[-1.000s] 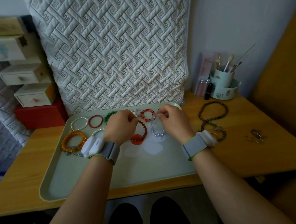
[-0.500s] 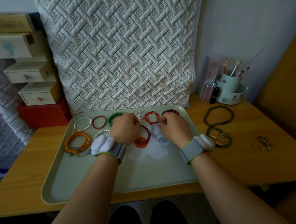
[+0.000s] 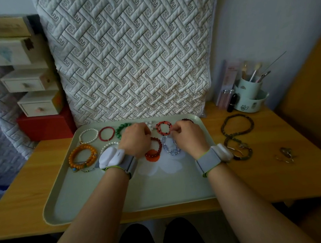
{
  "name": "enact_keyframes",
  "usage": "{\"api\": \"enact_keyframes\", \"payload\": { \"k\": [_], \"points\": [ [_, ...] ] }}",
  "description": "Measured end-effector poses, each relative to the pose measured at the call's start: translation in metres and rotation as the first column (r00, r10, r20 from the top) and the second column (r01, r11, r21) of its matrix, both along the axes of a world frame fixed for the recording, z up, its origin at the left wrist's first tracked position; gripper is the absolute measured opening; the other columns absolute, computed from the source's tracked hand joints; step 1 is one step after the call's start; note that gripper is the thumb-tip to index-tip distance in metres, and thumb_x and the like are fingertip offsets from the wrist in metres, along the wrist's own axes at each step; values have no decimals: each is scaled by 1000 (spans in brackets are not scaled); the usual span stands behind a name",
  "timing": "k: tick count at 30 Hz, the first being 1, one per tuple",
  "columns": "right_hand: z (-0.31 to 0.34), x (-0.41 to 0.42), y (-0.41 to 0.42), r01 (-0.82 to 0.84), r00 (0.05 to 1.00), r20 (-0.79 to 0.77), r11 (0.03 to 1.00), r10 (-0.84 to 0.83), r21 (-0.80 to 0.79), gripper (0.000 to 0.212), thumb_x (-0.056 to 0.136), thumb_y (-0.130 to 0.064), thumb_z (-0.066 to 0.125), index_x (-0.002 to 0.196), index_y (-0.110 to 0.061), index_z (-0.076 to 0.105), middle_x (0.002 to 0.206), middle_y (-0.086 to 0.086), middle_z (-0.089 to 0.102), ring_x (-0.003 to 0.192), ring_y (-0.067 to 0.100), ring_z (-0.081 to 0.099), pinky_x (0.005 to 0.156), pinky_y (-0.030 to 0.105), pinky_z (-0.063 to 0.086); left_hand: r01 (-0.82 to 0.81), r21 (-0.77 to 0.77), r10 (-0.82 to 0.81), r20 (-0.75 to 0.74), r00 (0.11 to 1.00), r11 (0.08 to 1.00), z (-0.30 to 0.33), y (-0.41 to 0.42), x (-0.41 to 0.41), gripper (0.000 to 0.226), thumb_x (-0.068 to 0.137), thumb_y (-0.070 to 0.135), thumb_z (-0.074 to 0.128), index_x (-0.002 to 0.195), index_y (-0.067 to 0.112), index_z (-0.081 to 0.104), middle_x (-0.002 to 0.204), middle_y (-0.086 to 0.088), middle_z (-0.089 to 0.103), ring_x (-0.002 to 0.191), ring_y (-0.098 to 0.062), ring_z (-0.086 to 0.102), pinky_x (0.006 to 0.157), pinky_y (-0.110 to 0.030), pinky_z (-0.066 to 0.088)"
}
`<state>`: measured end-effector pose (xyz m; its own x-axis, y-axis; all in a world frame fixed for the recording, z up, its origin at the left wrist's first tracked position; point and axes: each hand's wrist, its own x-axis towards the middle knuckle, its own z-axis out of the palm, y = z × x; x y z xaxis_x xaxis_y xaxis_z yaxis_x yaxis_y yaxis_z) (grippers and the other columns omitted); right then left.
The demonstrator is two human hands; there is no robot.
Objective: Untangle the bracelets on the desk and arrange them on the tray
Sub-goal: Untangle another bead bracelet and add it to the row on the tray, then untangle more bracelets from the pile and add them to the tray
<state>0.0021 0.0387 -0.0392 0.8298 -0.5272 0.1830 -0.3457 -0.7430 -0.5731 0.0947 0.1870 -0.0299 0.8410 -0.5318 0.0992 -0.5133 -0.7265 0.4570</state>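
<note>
Between both hands, pale blue clear-bead bracelet (image 3: 171,147) lies on pale green tray (image 3: 123,195), near top rows. Right hand (image 3: 188,138) pinches its far end; left hand (image 3: 136,139) curled, grasp hidden, cannot tell. Likely settling loop flat beside red-orange bracelet (image 3: 153,151). Right of right hand, dark olive bead tangle (image 3: 236,139) waits on wooden desk (image 3: 269,179).

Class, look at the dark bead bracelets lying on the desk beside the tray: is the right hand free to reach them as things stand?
Probably yes. The dark bead bracelets lie uncovered on the desk just beyond the right hand, with nothing between them. But its fingers seem to be pinching the pale blue bracelet, so it must release that first.
</note>
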Motion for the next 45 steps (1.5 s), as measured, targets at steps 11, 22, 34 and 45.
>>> {"api": "enact_keyframes", "payload": {
  "k": [11, 22, 34, 45],
  "points": [
    [13, -19, -30, 93, 984, 146, 995, -99, 44, 15, 94, -15, 58, 99, -14, 72, 99, 6, 74, 90, 28, 67, 70, 35, 52, 105, -96, -101, 48, 994, 990, 21, -43, -26, 23, 91, 11, 53, 104, 16, 71, 109, -4, 69, 100, -26, 64, 86, -39, 54],
    [9, -63, -72, 259, 946, 180, 962, -271, 88, 14, 93, -17, 59, 97, -15, 72, 100, 8, 74, 97, 32, 66, 78, 44, 55, 219, -63, -213, 100, 972, 974, 22, -108, -74, 23, 93, 17, 53, 105, 16, 72, 113, -10, 68, 103, -32, 64, 79, -36, 51],
    [3, -104, -115, 405, 898, 154, 911, -412, 75, 14, 96, -21, 59, 95, -18, 73, 101, 5, 73, 95, 27, 66, 77, 37, 54, 288, 133, -307, 153, 939, 948, 7, -167, -114, 28, 94, 32, 55, 102, 11, 71, 109, -11, 64, 99, -32, 65, 77, -36, 55],
    [-6, -120, -128, 427, 898, 79, 901, -432, 74, 24, 98, -13, 51, 106, -20, 73, 115, 4, 71, 105, 26, 64, 81, 34, 54, 276, 203, -305, 129, 943, 939, 7, -179, -121, 17, 91, 22, 58, 94, 11, 70, 99, -7, 68, 93, -26, 68, 63, -29, 46]
  ]
}}
